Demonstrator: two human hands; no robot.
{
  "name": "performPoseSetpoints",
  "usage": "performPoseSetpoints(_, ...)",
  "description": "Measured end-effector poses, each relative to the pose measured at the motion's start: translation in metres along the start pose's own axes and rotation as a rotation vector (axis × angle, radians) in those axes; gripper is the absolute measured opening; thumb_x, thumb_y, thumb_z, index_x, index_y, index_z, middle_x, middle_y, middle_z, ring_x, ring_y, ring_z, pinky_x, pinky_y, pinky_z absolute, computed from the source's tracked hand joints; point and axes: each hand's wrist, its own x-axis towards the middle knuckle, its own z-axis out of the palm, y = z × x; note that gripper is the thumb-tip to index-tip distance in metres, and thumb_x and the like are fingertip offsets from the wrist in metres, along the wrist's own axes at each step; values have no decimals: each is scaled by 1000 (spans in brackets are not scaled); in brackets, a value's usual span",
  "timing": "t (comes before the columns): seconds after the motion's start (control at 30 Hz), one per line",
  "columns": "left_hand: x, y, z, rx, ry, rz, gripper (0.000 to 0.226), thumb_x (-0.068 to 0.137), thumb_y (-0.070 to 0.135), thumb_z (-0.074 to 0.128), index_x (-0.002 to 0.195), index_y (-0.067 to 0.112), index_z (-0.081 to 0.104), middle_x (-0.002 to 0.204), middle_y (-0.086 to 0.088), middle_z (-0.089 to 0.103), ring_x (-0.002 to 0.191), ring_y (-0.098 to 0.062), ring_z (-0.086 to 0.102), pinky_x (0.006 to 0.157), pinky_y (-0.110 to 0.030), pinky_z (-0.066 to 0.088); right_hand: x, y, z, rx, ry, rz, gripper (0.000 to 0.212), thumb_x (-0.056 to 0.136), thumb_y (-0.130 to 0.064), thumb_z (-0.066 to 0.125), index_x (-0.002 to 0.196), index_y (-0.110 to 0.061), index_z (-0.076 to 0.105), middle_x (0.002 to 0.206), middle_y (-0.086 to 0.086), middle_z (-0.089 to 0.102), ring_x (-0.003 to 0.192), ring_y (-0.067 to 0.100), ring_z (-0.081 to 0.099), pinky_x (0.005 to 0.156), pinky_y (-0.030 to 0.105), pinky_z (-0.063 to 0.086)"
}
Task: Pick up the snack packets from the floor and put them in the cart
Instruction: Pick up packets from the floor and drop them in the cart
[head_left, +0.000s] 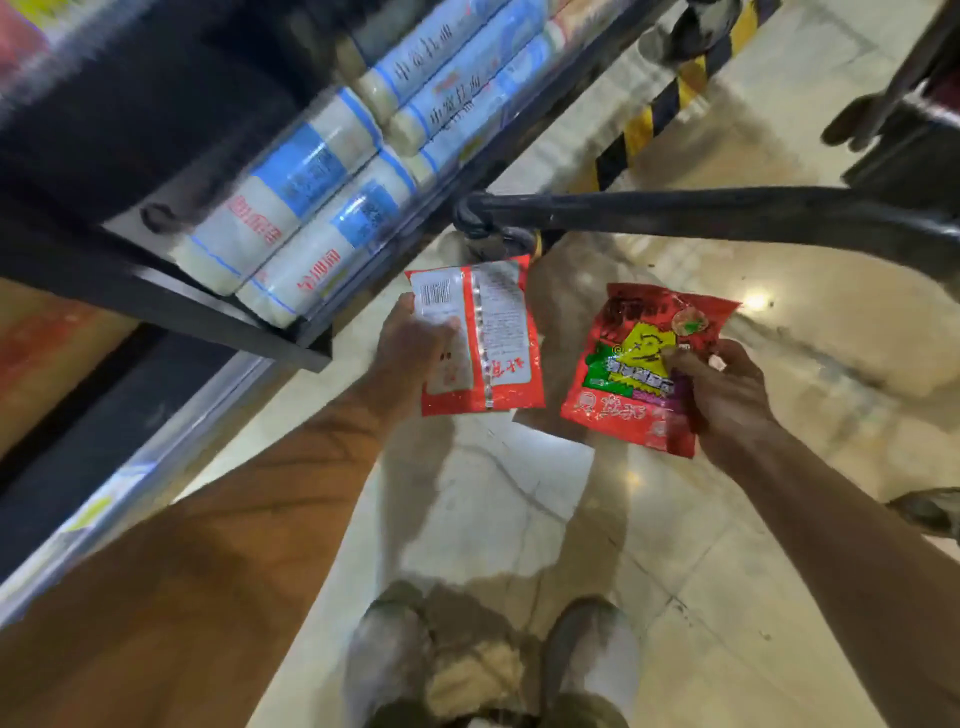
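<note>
A shop aisle: dark shelf (171, 306) stacked with packaged noodle bundles (311, 208), glossy tiled floor (519, 519), cart handle (675, 213).

left: shelf (156, 301) juts out | ahead: black cart bar (701, 210) crosses | below, right: floor (509, 499) open

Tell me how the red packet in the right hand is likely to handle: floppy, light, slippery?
Probably floppy: the red packet looks creased where the right hand pinches one edge. Likely light, since that pinch alone carries it. Its glossy film may be slippery.
</note>
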Motion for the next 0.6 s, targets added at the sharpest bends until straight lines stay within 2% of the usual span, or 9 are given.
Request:
performPoseSetpoints(0.07,-40,28,-30,20,-54,15,28,87,13,71,114,13,68,109,-11,76,95,-30,76,82,-51,64,-48,-19,-14,-5,-40,-6,24,92,-5,74,104,-20,58,68,-3,77,58,14,74,51,32,61)
performPoseSetpoints(0.17,-112,74,-74,-1,-105,2,42,87,7,74,127,5,60,111,-18,71,87,-21,74,71,-37,62,-133,-48,-38,5,-98,17,30,92,-7,75,116,-13,58,80,6,80,66,23,77,62,40,64)
performPoseSetpoints(0.23,-152,94,-97,40,-135,-17,54,88,6,76,138,5,55,118,-19,71,92,-25,72,66,-34,61,-180,-62,-51,-6,-133,31,33,90,-9,77,118,-10,60,85,9,80,67,27,76,70,48,63)
performPoseSetpoints(0.3,-196,139,-114,25,-172,-51,55,91,2,74,142,10,54,121,-15,71,98,-33,71,63,-34,61,-241,-92,-76,29,-118,39,32,89,-8,78,116,-10,62,86,11,80,65,27,74,70,51,61)
performPoseSetpoints(0.37,-241,189,-131,51,-212,-33,59,86,19,83,139,16,57,127,-17,71,110,-45,69,77,-51,64,-304,-125,-100,80,-112,30,28,89,-6,77,112,-12,62,88,13,80,66,26,76,62,43,64)
performPoseSetpoints(0.43,-284,237,-145,90,-263,10,68,79,36,85,139,23,58,130,-21,69,118,-51,65,93,-71,54,-367,-161,-126,103,-110,7,27,90,-6,77,112,-12,62,94,15,80,71,26,77,61,38,64)
performPoseSetpoints(0.47,-308,263,-149,77,-289,33,73,78,37,85,143,21,56,133,-22,67,121,-50,64,97,-74,50,-397,-179,-142,118,-93,-13,27,90,-6,77,113,-12,63,96,15,80,74,26,77,64,39,64)
performPoseSetpoints(0.53,-365,325,-149,30,-286,86,75,82,23,83,148,10,48,139,-28,62,122,-43,64,102,-70,49,-455,-217,-172,145,-45,-82,26,91,-5,76,114,-11,65,93,11,80,74,21,76,66,36,64)
performPoseSetpoints(0.6,-419,380,-148,43,-298,151,57,91,0,74,143,1,49,138,-28,63,107,-27,70,98,-54,57,-508,-255,-204,167,-10,-165,26,91,0,73,113,-11,64,86,1,80,72,15,75,63,30,60)
